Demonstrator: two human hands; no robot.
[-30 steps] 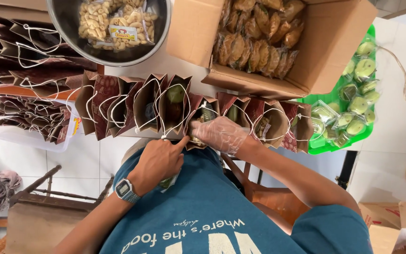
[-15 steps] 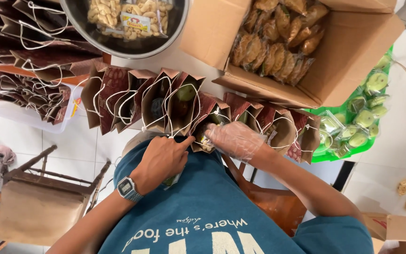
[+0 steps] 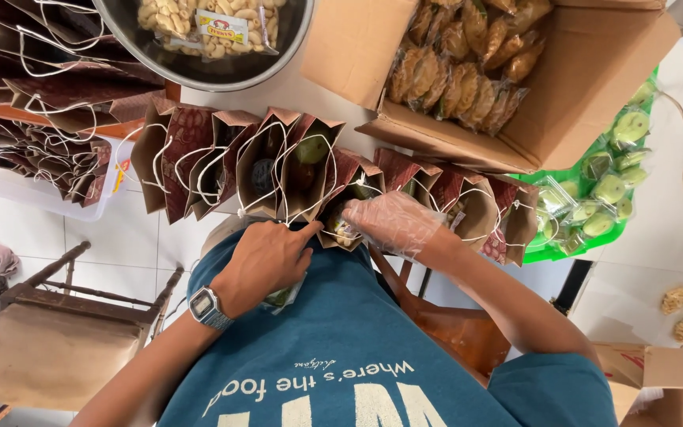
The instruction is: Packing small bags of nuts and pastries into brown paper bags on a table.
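Observation:
My left hand [image 3: 266, 257], with a wristwatch, holds a green wrapped snack [image 3: 282, 297] under its palm, and its forefinger touches the rim of a maroon paper bag [image 3: 340, 207]. My right hand [image 3: 393, 224], in a clear plastic glove, is at that bag's mouth with its fingers closed on a small snack packet [image 3: 341, 232]. The bag stands in a row of open paper bags [image 3: 223, 162] with white string handles. Several of them have green or dark snacks inside.
Behind the row are a metal bowl [image 3: 199, 73] of pale cracker packets and an open cardboard box [image 3: 586, 87] of wrapped brown snacks. A green basket [image 3: 551, 251] of wrapped green cakes sits at the right. Flat bags [image 3: 37, 162] are stacked at the left, with a wooden chair [image 3: 65, 332] below.
Both hands stay at the same bag. My left forefinger has reached up to its rim, and my gloved right hand has pressed closer into its mouth. The view shifted slightly.

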